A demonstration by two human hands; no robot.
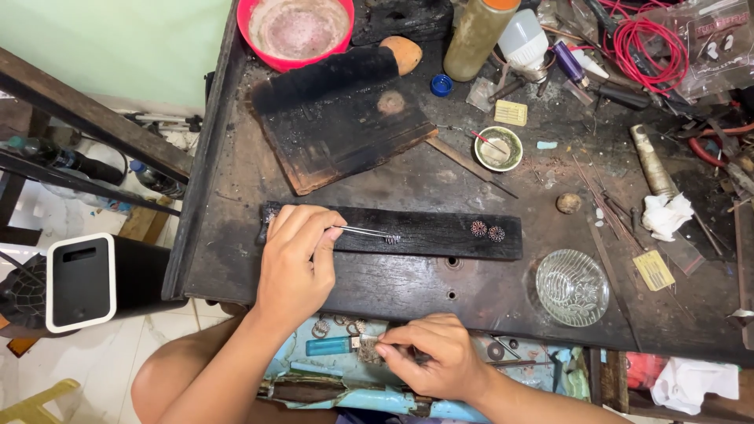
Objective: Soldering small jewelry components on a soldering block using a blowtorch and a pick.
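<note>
The left hand pinches a pair of fine metal tweezers, whose tips rest on a tiny coiled wire piece lying on the long charred wooden block near the worktop's front edge. Two round filigree ornaments sit toward the block's right end, touching or nearly so. The right hand is below the front edge, over an open drawer, its fingers closed on something small and silvery that I cannot make out clearly.

The wire piece is light and springy-looking; too hard a pinch could flick it off the block into the clutter or down into the drawer. A sideways slide of the tweezers could also nudge it along the block toward the ornaments. The glass dish stands close to the front edge, where a sweeping forearm might knock it.
</note>
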